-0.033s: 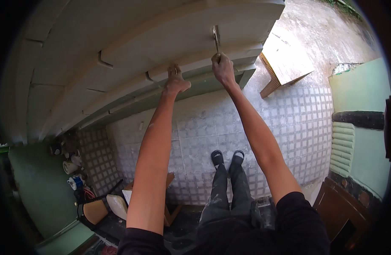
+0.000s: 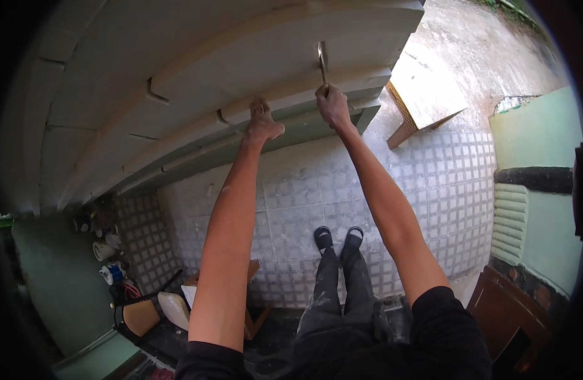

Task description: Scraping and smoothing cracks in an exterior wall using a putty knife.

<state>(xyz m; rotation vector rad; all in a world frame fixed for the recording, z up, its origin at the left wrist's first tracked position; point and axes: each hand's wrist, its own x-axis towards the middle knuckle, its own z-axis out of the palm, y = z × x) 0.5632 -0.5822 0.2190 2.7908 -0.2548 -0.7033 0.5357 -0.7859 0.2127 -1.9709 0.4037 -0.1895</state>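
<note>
Above me spans a large pale stepped ceiling panel [image 2: 240, 60] with layered, curved edges and short dark slots. My right hand [image 2: 334, 106] is closed around the lower end of a narrow metal scraper [image 2: 322, 60]. The scraper's flat tip meets the panel surface, or comes very near it. To its left, my left hand [image 2: 263, 123] reaches up to one of the panel's lower ledges. Its fingers rest against the ledge, with the thumb held out to the side, and nothing shows in it.
A plastic table [image 2: 427, 95] with a pale top stands at the right. Tiled floor [image 2: 291, 202] lies below, dusty in places. Paint buckets [image 2: 112, 272], a chair [image 2: 140, 316] and a wooden frame [image 2: 256, 320] sit at lower left. A brown wooden panel [image 2: 506, 310] is at lower right.
My right hand and the scraper have shifted very slightly downward in the picture. My left hand stays at the same ledge.
</note>
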